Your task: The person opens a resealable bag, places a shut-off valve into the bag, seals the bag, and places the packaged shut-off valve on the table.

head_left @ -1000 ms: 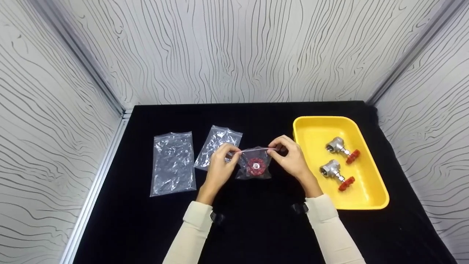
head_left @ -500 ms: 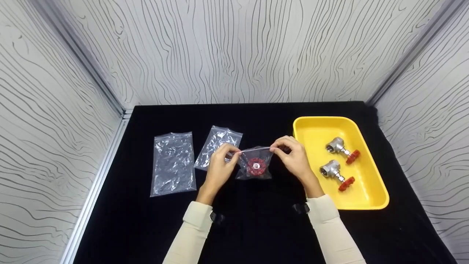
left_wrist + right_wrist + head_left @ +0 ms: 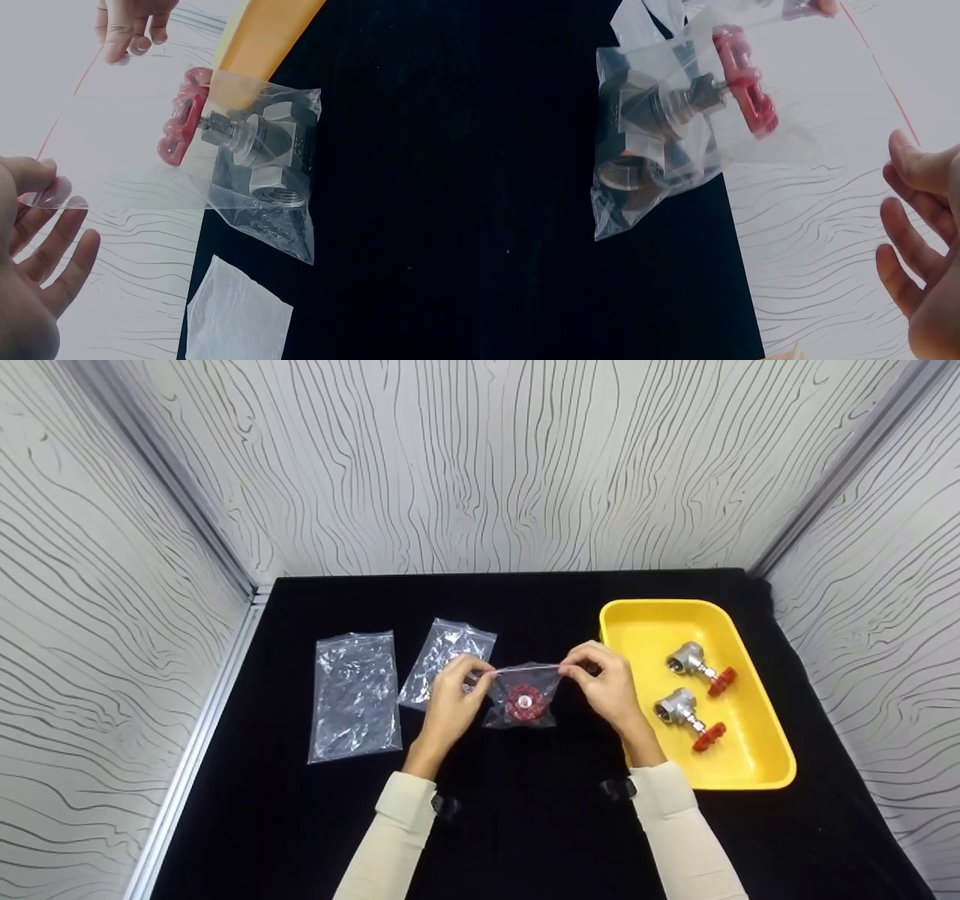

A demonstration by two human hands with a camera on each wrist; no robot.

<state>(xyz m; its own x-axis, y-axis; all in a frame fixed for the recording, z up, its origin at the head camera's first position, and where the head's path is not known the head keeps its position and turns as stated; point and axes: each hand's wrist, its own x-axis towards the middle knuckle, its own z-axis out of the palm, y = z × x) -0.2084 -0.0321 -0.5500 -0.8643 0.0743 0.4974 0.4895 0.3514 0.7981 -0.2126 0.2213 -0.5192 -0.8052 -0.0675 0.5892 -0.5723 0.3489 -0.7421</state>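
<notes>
A clear zip bag (image 3: 540,679) stands on the black cloth between the hands, its top strip stretched straight. Inside it sits a metal valve (image 3: 277,150) with a red handwheel (image 3: 525,703) facing up. The left hand (image 3: 452,694) pinches the left end of the bag's strip between thumb and forefinger. At the opposite end, the right hand (image 3: 609,686) pinches the strip's corner the same way. In the right wrist view, the valve's threaded opening (image 3: 628,172) shows through the plastic, and a red line runs along the bag's top edge.
Two flat clear bags, a left one (image 3: 355,697) and a tilted one (image 3: 450,649) partly behind the left hand, lie on the cloth. To the right is a yellow tray (image 3: 742,761) holding an upper valve (image 3: 688,656) and a lower valve (image 3: 679,706). Patterned panels surround the table.
The right hand has slid slightly rightward along the strip to the bag's corner, and the strip is now stretched straight. The left hand has stayed nearly in place.
</notes>
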